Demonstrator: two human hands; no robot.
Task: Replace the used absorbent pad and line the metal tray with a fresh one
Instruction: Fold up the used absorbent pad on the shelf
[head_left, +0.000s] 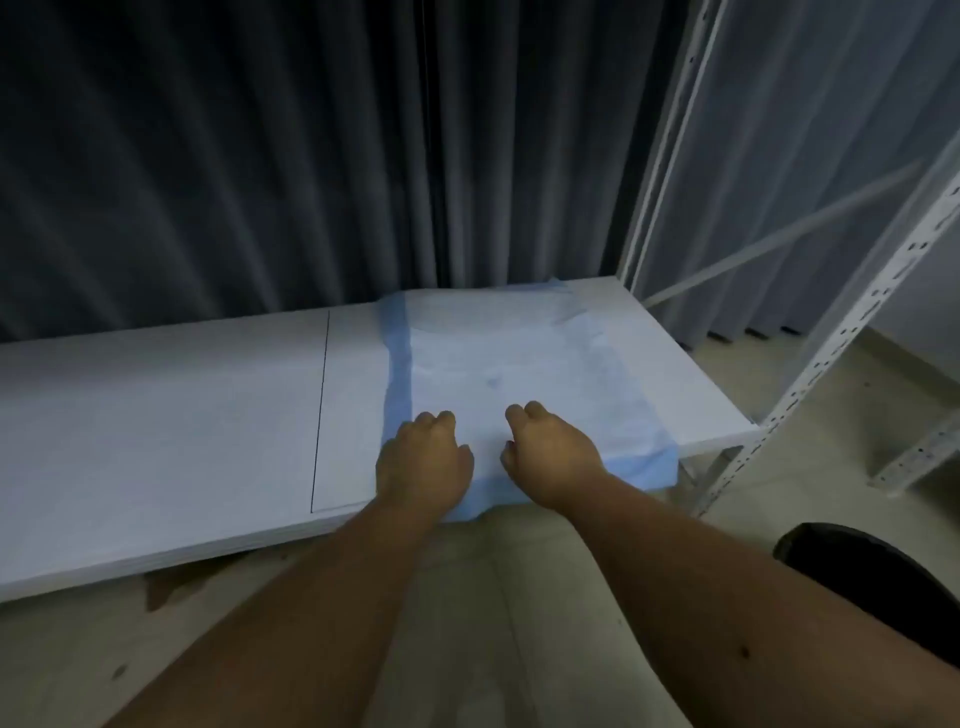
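A long white shelf (156, 426) of a metal rack runs across the view, with dark pleated curtains (260, 156) behind it and perforated white uprights (831, 353) at its right end. No metal tray can be told apart from this shelf; the surface under the pad may be it, but the view does not settle that.

The absorbent pad (519, 358) lies spread over the right part of the shelf, white in the middle with a blue border, its near edge hanging a little over the shelf's front lip. A faint dark spot shows near its centre (which hints that this is the used pad, though that is only a judgement).

The left hand (423, 460) and the right hand (550, 457) rest side by side on the pad's near edge, close together but not touching. The fingers of both curl down onto the sheet; whether they are bunching it or merely pressing it flat cannot be told, since the fingertips are hidden under the knuckles.

The step in hand seems to be taking hold of the pad at its front edge, either to lift it away or to smooth it. If it is removal, the next move calls for a firm hold at both points and an even pull toward the body, so that the thin sheet comes off the far edge without tearing or dragging.
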